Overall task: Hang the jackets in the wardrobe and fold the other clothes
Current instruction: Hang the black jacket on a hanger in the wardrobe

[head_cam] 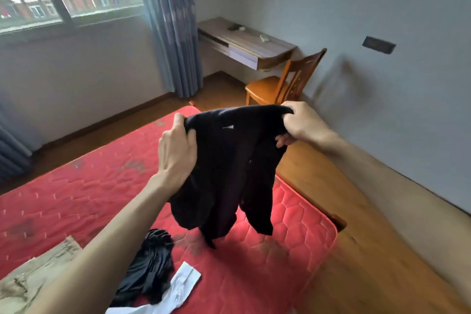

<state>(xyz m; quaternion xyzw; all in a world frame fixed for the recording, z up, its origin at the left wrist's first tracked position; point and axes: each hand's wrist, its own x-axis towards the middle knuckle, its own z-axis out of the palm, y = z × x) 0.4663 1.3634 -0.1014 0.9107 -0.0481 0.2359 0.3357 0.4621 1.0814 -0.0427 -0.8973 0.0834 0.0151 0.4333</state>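
A black jacket [229,168] hangs in the air above the red mattress [89,186], its inside label facing me. My left hand [177,150] grips its left shoulder and my right hand [303,125] grips its right shoulder, holding it spread between them. The lower hem dangles just above the mattress. On the mattress near me lie a crumpled black garment [150,265], a white garment [178,288] and a beige patterned garment [28,275] at the lower left.
A wooden bed frame [356,250] runs along the grey wall on the right. Beyond the bed stand a wooden chair [285,81] and a wall-mounted desk [249,43]. Blue curtains [173,28] hang beside the window at the far left.
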